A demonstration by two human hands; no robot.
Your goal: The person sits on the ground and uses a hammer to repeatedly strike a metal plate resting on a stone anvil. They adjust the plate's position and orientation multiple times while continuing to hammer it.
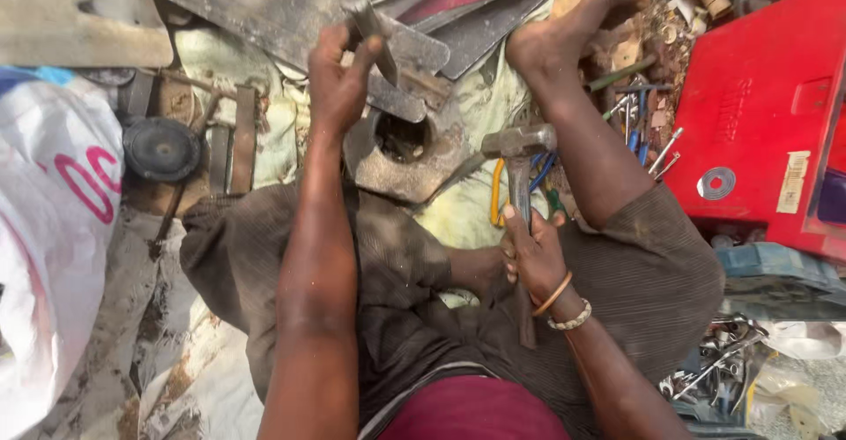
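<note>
Holding a chisel-like metal punch point(374, 30) in the left hand point(339, 78), fingers wrapped tight round the shaft, tip angled down onto the grey metal plates point(397, 56) stacked over a chunky rusty block with a round hole point(401, 145). Gripping a hammer point(518, 162) in the right hand point(533, 250), fist closed round the handle low down, head raised well short of the punch and not touching anything. So: mid-swing or lined up for a strike, can't tell which from one shot.

Progress-wise, looks like still in the thick of it tbh. Plates and block still sitting together on the cloth-covered ground between the legs, nothing visibly split, sheared or knocked loose. Hard to see any cut line or dent where the punch tip meets the metal, too shadowed. Bare foot point(564, 30) braced near the far edge of the pile, beside the plates.

Around that: black round part point(160, 149) off toward the left edge of the ground cloth, red plastic case point(758, 114) on the right with a washer point(716, 182) on it, loose spanners point(714, 365) down by the near right corner, white sack point(53, 228) on the left.
</note>
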